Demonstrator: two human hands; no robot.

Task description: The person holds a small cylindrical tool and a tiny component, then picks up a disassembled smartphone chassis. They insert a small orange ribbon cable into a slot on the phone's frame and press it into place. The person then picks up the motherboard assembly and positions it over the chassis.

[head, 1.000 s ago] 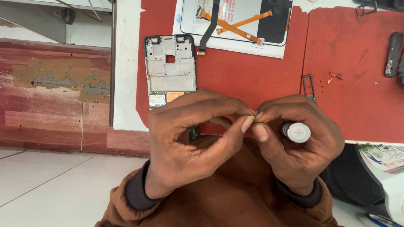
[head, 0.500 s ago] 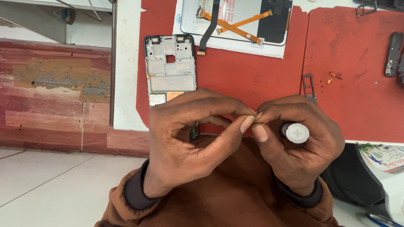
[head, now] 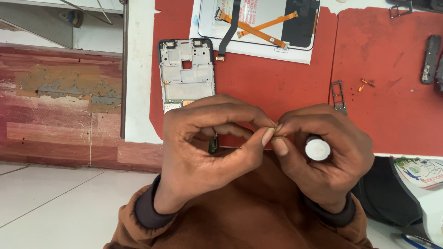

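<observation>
A tiny brownish part (head: 278, 130) is pinched between both hands' fingertips; a white-capped cylindrical tool (head: 317, 149) is kept curled in the right hand (head: 327, 157), left hand (head: 207, 147) steadying, above the red-matted bench (head: 286, 87).

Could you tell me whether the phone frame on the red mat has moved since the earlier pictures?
No. The phone frame lies at the same spot against the red mat's left edge, just below-left of the screen panel.

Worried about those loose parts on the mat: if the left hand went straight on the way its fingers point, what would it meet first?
The left hand points right, toward the right hand. Their fingertips already pinch together over something tiny, so it would meet the right hand at once, before anything lying on the red mat.
</observation>
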